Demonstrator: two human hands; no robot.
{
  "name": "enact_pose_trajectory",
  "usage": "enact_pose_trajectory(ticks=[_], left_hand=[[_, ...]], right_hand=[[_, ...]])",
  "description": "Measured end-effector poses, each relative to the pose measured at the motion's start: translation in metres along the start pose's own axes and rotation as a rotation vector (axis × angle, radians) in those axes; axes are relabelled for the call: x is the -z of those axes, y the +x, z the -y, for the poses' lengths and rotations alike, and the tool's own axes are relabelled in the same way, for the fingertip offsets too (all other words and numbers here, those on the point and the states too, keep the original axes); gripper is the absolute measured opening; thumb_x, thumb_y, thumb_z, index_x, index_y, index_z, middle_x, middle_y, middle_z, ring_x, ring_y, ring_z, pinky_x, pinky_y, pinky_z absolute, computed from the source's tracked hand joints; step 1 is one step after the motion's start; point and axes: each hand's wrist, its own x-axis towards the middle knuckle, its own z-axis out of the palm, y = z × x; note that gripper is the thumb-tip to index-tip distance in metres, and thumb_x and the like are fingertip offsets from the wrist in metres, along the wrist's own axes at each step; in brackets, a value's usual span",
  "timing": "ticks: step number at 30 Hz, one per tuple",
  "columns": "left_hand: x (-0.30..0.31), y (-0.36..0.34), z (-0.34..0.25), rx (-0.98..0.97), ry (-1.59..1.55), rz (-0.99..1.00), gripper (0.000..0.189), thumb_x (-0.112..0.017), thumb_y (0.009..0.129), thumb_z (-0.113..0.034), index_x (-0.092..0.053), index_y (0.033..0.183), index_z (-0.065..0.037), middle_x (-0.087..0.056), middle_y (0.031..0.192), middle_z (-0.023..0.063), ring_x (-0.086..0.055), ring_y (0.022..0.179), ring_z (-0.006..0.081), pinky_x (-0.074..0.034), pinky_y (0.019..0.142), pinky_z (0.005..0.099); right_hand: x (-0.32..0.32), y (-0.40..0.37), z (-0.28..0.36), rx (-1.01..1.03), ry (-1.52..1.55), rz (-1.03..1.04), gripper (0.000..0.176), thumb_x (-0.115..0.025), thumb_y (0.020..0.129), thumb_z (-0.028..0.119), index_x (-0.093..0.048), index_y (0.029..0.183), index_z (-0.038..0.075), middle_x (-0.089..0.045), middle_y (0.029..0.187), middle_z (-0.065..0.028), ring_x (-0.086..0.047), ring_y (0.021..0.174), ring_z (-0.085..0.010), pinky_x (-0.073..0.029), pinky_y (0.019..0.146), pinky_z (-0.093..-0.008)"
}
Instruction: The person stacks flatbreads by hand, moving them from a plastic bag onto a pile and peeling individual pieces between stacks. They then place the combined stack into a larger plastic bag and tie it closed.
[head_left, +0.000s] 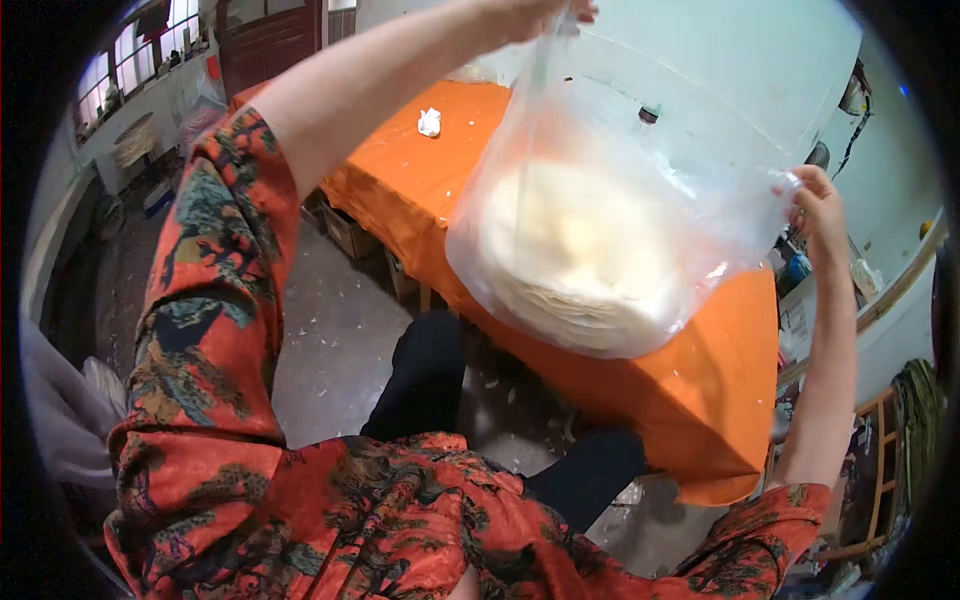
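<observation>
A large clear plastic bag (715,215) hangs stretched between my two hands over the orange-covered table. Inside it is a thick stack of thin, round, pale sheets (580,240) that look like flatbreads, their layered edges showing toward me. My left hand (535,12), raised high and partly cut off by the top of the view, is closed on one upper corner of the bag. On the other side, my right hand (822,208) pinches the bag's opposite corner. The bag's bottom overlaps the table's front edge in this view.
The orange cloth (400,165) drapes over the table's front edge. A crumpled white paper (429,122) lies at its far left, and a small dark object (648,115) is at the back. A wooden rack (882,470) stands at the right.
</observation>
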Motion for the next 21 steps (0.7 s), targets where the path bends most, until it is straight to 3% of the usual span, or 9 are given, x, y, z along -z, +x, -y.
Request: enact_pose_trajectory(ticks=[1,2,4,6,8,10,16,18,21], left_hand=[[0.000,0.009,0.017,-0.021,0.246,0.103,0.023,-0.060,0.080,-0.025,-0.059,0.097,-0.010,-0.061,0.090,0.0085,-0.057,0.086,0.0218,-0.048,0.074,0.0388],[-0.052,-0.063,-0.021,-0.117,0.373,-0.053,0.016,-0.058,0.085,-0.022,-0.061,0.091,-0.007,-0.066,0.092,0.0072,-0.058,0.088,0.0137,-0.046,0.075,0.0319],[-0.087,-0.120,-0.037,-0.062,0.425,-0.004,0.026,-0.058,0.089,-0.024,-0.057,0.106,-0.004,-0.061,0.091,0.0059,-0.058,0.080,0.0123,-0.048,0.080,0.0317],[-0.107,-0.142,-0.025,-0.148,0.245,0.005,0.018,-0.057,0.086,-0.014,-0.057,0.098,-0.001,-0.063,0.077,0.0065,-0.060,0.069,0.0128,-0.047,0.062,0.0277],[-0.114,-0.171,-0.023,-0.268,0.390,0.090,0.023,-0.058,0.086,-0.013,-0.054,0.105,-0.001,-0.063,0.075,0.0068,-0.060,0.066,0.0127,-0.048,0.064,0.0272],[-0.116,-0.207,-0.021,-0.218,0.443,0.126,0.028,-0.058,0.090,-0.011,-0.048,0.114,-0.001,-0.059,0.084,0.0068,-0.059,0.077,0.0133,-0.048,0.074,0.0283],[-0.097,-0.303,-0.008,-0.227,0.224,0.040,0.035,-0.055,0.089,-0.004,-0.042,0.122,-0.004,-0.058,0.098,0.0096,-0.057,0.095,0.0180,-0.044,0.090,0.0335],[-0.094,-0.310,-0.006,-0.223,0.171,-0.039,0.035,-0.054,0.090,-0.005,-0.041,0.122,-0.004,-0.059,0.098,0.0100,-0.057,0.098,0.0193,-0.043,0.093,0.0343],[-0.094,-0.307,-0.014,-0.204,0.161,-0.022,0.033,-0.049,0.091,-0.005,-0.044,0.123,-0.004,-0.061,0.099,0.0116,-0.058,0.099,0.0198,-0.043,0.094,0.0357]], right_hand=[[-0.015,-0.012,0.003,0.017,-0.025,-0.003,0.017,-0.054,0.081,0.007,-0.060,0.097,0.009,-0.062,0.096,-0.0013,-0.061,0.088,-0.0119,-0.047,0.070,-0.0261],[-0.028,-0.029,0.004,0.042,-0.052,-0.012,0.015,-0.055,0.080,0.008,-0.061,0.094,0.010,-0.062,0.095,0.0000,-0.061,0.086,-0.0109,-0.048,0.069,-0.0260],[-0.044,-0.044,-0.010,0.154,-0.059,0.075,0.016,-0.056,0.077,0.004,-0.062,0.091,0.008,-0.062,0.093,0.0007,-0.059,0.082,-0.0104,-0.048,0.068,-0.0254],[-0.072,-0.073,-0.001,0.413,-0.387,0.140,0.018,-0.053,0.075,-0.003,-0.058,0.090,0.005,-0.059,0.099,-0.0016,-0.058,0.087,-0.0127,-0.047,0.069,-0.0250],[-0.100,-0.111,0.003,0.479,-0.452,0.263,0.021,-0.053,0.070,-0.006,-0.056,0.089,0.002,-0.059,0.097,-0.0054,-0.060,0.088,-0.0201,-0.047,0.070,-0.0286],[-0.117,-0.147,0.012,0.558,-0.574,0.363,0.020,-0.054,0.068,-0.008,-0.054,0.085,0.002,-0.059,0.096,-0.0091,-0.060,0.088,-0.0273,-0.048,0.073,-0.0325],[-0.124,-0.196,-0.006,0.479,-0.540,0.433,0.023,-0.060,0.066,-0.008,-0.055,0.085,0.003,-0.058,0.098,-0.0105,-0.059,0.088,-0.0303,-0.049,0.076,-0.0365],[-0.122,-0.198,-0.014,0.436,-0.409,0.265,0.023,-0.058,0.067,-0.010,-0.057,0.087,0.002,-0.058,0.104,-0.0107,-0.060,0.091,-0.0276,-0.049,0.075,-0.0342],[-0.125,-0.192,-0.003,0.367,-0.264,0.186,0.025,-0.056,0.068,-0.013,-0.058,0.089,0.000,-0.057,0.107,-0.0121,-0.060,0.092,-0.0244,-0.050,0.075,-0.0312]])
